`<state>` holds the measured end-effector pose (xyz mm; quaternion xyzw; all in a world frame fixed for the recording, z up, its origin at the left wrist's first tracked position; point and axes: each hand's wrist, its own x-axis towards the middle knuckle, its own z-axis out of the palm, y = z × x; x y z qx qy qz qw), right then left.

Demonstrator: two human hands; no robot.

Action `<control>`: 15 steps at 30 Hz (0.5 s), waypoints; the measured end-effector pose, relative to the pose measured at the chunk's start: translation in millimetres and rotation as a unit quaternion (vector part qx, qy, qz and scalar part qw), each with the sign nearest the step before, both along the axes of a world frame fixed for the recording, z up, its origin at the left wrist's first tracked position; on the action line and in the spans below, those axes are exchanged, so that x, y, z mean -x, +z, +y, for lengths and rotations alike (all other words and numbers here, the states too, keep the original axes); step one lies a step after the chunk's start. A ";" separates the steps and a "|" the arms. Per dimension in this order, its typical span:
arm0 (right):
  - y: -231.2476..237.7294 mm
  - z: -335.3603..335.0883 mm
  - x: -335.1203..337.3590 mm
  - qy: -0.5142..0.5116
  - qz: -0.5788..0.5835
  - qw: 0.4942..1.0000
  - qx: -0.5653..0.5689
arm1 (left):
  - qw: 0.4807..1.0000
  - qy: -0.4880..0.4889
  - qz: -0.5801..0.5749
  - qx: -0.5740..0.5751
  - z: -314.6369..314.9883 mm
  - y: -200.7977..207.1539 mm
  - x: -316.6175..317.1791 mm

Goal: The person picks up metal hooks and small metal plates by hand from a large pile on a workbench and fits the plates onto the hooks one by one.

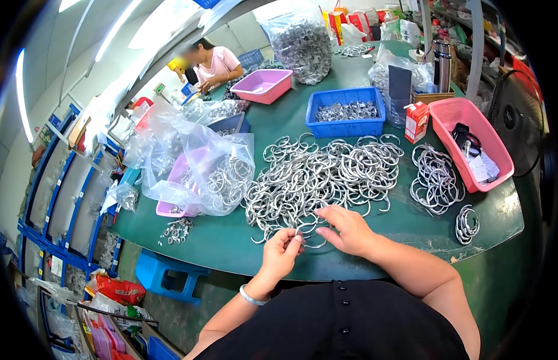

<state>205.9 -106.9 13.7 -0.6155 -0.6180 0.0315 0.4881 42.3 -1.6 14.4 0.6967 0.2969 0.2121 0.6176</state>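
Observation:
My left hand (280, 257) pinches a thin silvery C-shaped bangle (315, 246) between thumb and fingers, close to the table's near edge. My right hand (350, 234) is just to the right of it, fingers stretched out and thumb apart, its fingertips over the near edge of the heap. Whether those fingertips touch any metal I cannot tell. Right beyond both hands spreads a large tangled heap of silvery open bangles (327, 174). A smaller loose group of bangles (436, 180) lies to the right, with a neat little stack of bangles (467, 225) nearer me.
A blue basket (345, 129) of small metal parts stands behind the heap. Clear plastic bags (198, 165) and a lilac tray are at left. On the right are a pink basket (471, 147), a red-white carton (416, 122) and a fan (516, 123). Another person (218, 67) sits across the table.

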 end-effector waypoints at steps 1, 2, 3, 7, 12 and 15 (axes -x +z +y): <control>-0.7 -0.1 0.2 0.002 0.015 1.000 0.007 | 1.000 0.011 0.001 0.013 1.3 1.0 1.0; -1.2 0.0 0.4 0.004 0.029 0.999 0.013 | 0.999 0.016 -0.020 0.021 3.0 0.6 1.5; -1.6 0.4 0.5 0.006 0.044 0.999 0.020 | 0.999 0.021 -0.042 0.028 5.1 -0.5 1.9; -6.9 1.8 0.8 0.030 0.162 0.984 0.061 | 0.993 0.028 -0.085 0.075 3.6 4.4 -1.3; -25.8 7.4 -0.7 0.083 0.302 0.949 0.037 | 0.989 0.010 -0.097 0.113 0.1 5.0 -4.1; -25.8 8.1 -0.6 0.089 0.345 0.934 0.033 | 0.990 -0.004 -0.078 0.113 0.6 3.6 -3.7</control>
